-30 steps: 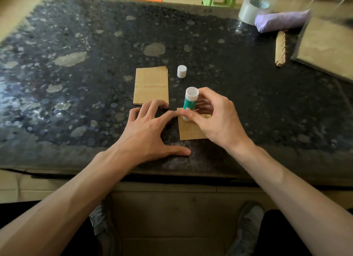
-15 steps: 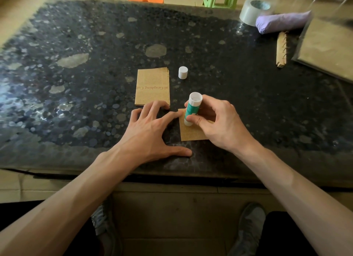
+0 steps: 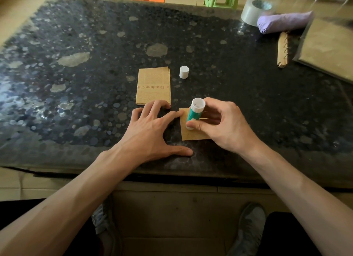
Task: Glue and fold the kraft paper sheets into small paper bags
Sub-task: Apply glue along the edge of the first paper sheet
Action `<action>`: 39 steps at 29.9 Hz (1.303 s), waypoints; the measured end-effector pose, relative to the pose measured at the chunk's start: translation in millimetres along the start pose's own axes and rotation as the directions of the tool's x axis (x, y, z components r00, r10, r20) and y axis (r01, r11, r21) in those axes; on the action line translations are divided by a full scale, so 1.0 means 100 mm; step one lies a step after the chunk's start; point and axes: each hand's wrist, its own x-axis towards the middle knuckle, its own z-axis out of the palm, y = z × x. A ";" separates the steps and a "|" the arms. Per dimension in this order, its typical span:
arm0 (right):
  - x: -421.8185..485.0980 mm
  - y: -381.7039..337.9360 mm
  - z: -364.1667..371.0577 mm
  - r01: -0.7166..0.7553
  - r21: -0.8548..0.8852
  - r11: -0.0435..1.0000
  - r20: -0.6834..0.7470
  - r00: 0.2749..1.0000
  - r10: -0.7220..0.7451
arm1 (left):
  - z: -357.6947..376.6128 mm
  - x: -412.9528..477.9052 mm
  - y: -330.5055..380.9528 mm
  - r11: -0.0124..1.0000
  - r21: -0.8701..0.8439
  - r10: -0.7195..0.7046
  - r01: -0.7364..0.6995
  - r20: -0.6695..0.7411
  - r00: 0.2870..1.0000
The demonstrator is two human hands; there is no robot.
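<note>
On a dark speckled surface [image 3: 76, 87], the right hand [image 3: 225, 125] grips a green glue stick [image 3: 193, 113], its tip seemingly touching a small kraft sheet [image 3: 193, 135]. The left hand [image 3: 152, 129] has its fingers spread wide, the index fingertip on the sheet's corner.

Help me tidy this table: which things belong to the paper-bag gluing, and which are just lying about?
In use: glue stick in the right hand; small kraft sheet touched by the left hand; stack of kraft sheets; white cap.
Lying about: tape roll; purple bundle; folded brown strip.
</note>
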 end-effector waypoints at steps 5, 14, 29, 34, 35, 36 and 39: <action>-0.02 0.00 -0.01 -0.017 0.016 1.000 0.049 0.999 0.016 | 0.01 0.00 -0.01 1.000 -0.003 0.006 -0.006 -0.006 1.000; -0.09 -0.05 -0.04 0.007 0.093 0.996 0.097 0.995 -0.016 | 0.01 0.00 -0.01 1.000 0.007 -0.001 0.001 -0.011 1.000; -0.15 -0.10 -0.08 0.029 0.098 0.995 0.139 0.989 -0.043 | 0.01 0.00 -0.02 1.000 -0.002 0.001 -0.001 0.003 1.000; -0.16 -0.09 -0.09 -0.045 0.125 0.991 0.138 0.990 0.027 | 0.01 0.00 -0.01 1.000 0.000 -0.002 0.002 0.002 1.000; -0.16 -0.09 -0.09 -0.070 0.156 0.985 0.140 0.989 0.048 | 0.01 0.00 -0.01 1.000 0.000 -0.003 0.003 0.001 1.000; -0.17 -0.09 -0.09 -0.096 0.205 0.974 0.136 0.988 0.069 | 0.01 0.00 -0.01 1.000 0.001 -0.003 0.003 0.000 1.000; -0.14 -0.08 -0.09 -0.153 0.337 0.929 0.074 0.988 0.136 | 0.00 0.00 0.00 1.000 -0.003 -0.006 0.006 0.010 1.000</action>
